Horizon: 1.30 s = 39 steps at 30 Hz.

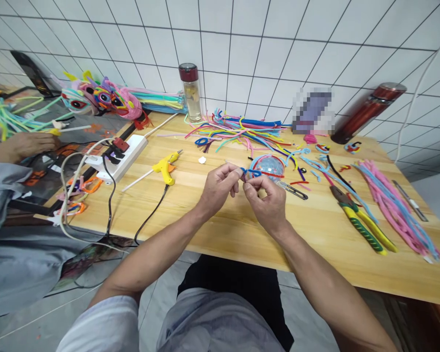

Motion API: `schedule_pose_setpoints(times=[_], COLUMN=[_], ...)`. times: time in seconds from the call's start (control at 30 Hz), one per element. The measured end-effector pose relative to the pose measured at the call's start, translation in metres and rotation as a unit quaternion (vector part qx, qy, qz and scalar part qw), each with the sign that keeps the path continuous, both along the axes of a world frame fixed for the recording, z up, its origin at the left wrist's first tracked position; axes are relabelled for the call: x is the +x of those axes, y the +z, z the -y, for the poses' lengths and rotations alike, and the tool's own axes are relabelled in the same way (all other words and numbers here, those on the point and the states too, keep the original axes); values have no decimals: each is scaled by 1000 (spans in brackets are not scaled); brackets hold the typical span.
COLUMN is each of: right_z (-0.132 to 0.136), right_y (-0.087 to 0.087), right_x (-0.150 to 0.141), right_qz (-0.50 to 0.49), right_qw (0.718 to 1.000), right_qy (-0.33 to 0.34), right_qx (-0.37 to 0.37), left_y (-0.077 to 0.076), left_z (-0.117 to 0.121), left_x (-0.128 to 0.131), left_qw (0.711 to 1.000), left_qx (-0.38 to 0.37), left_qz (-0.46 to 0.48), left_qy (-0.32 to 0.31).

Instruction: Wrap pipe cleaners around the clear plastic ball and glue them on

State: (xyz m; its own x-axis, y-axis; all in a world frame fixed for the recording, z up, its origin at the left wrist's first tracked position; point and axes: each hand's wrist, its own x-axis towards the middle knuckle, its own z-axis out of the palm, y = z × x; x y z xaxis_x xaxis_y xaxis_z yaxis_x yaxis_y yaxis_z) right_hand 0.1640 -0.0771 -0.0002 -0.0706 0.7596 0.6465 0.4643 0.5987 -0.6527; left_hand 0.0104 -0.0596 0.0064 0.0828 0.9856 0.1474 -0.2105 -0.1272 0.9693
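Between my two hands, above the table, is a bent blue pipe cleaner with a loop toward the right. My left hand pinches its left end between thumb and forefinger. My right hand is closed just below the loop, with thumb and forefinger together at the piece; a thin dark strand shows between the fingertips. Just behind my right hand lies a clear round dome with coloured pipe cleaners around it. Thread snips lie to the right of it, partly hidden by that hand.
A yellow glue gun and a white power strip with cords lie left. Loose pipe cleaners and a glass bottle are behind. Pliers, pink and blue bundles and a red flask stand right. A co-worker's hand is far left.
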Motion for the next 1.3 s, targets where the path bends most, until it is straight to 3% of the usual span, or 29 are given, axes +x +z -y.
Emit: schedule_pose_setpoints(times=[0.23, 0.4, 0.5, 0.63, 0.73, 0.93, 1.13, 1.3], right_z=[4, 7, 6, 6, 7, 9, 7, 9], right_y=[4, 32, 42, 33, 22, 8, 1, -1], right_x=[3, 24, 36, 43, 44, 43, 47, 47], right_qz=[129, 157, 145, 138, 123, 102, 84, 101], right_qw=[991, 983, 987, 985, 983, 991, 995, 994], right_qy=[28, -75, -68, 6, 9, -46, -4, 7], right_qx=[38, 53, 15, -99, -136, -69, -49, -28], left_y=[-2, -3, -5, -6, -5, -7, -7, -11], left_z=[-6, -5, -1, 3, 3, 4, 5, 10], left_x=[-1, 3, 6, 8, 8, 10, 10, 13], left_qw=[1000, 992, 984, 981, 981, 978, 983, 976], left_qx=[-10, -49, -67, -68, -66, -75, -36, 30], left_qz=[8, -3, -25, -42, -62, -106, -119, -181], left_qy=[-11, -113, -165, -174, -171, -161, -139, -115])
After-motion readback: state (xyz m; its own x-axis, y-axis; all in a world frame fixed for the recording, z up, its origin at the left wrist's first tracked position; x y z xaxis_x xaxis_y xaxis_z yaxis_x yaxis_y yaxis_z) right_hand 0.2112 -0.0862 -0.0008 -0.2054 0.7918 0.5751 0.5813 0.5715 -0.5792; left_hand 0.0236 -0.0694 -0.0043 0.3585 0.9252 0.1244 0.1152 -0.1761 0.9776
